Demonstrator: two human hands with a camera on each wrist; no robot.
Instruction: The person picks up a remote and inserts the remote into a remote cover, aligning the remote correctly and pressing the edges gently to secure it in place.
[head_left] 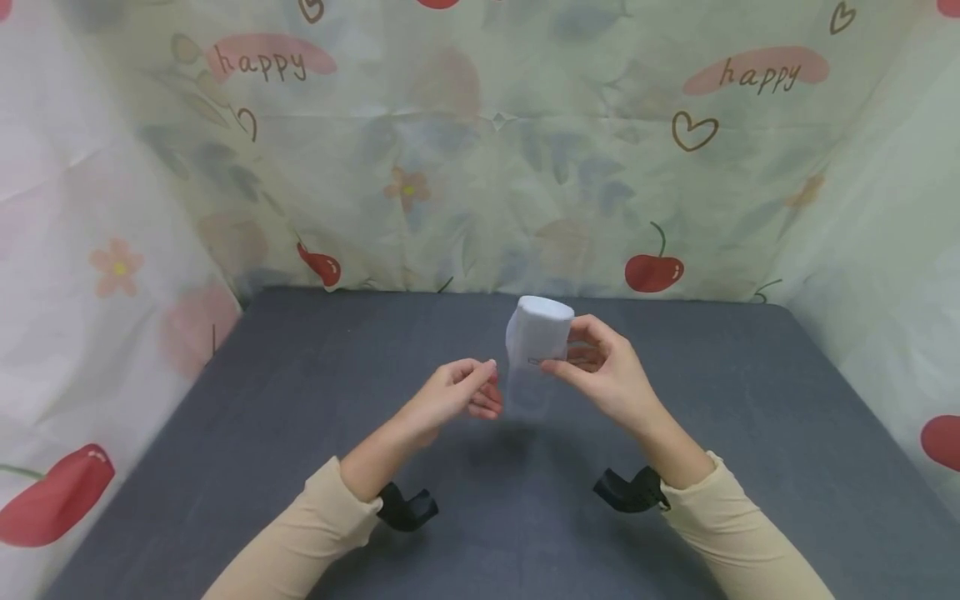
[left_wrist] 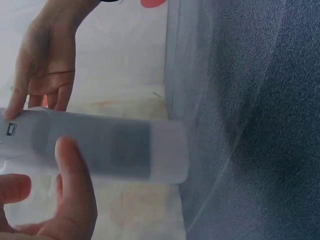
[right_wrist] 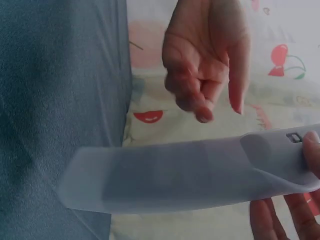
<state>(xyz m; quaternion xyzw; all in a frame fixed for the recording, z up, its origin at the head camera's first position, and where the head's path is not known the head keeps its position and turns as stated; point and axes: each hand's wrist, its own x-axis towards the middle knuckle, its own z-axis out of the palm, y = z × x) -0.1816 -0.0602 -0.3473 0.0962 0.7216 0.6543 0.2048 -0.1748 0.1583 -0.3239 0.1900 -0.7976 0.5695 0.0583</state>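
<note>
My right hand (head_left: 615, 379) holds up a tall white container (head_left: 546, 332) with an oval top and a translucent lower part, thumb on the near face and fingers behind. It hangs upright above the table. Near the right thumb, a small dark-outlined rectangle shows on its side. Beside the container, to its left, my left hand (head_left: 453, 393) is raised with loosely bent fingers and nothing in them. The right wrist view shows a gap between the left hand (right_wrist: 202, 65) and the long, slightly blurred container (right_wrist: 175, 175).
A dark grey cloth covers the table (head_left: 262, 467). Patterned fabric curtains (head_left: 495, 167) with cherries, hearts and the word "happy" enclose the back and both sides. Black straps (head_left: 408, 508) show at both wrists by the cream sleeves (head_left: 300, 525).
</note>
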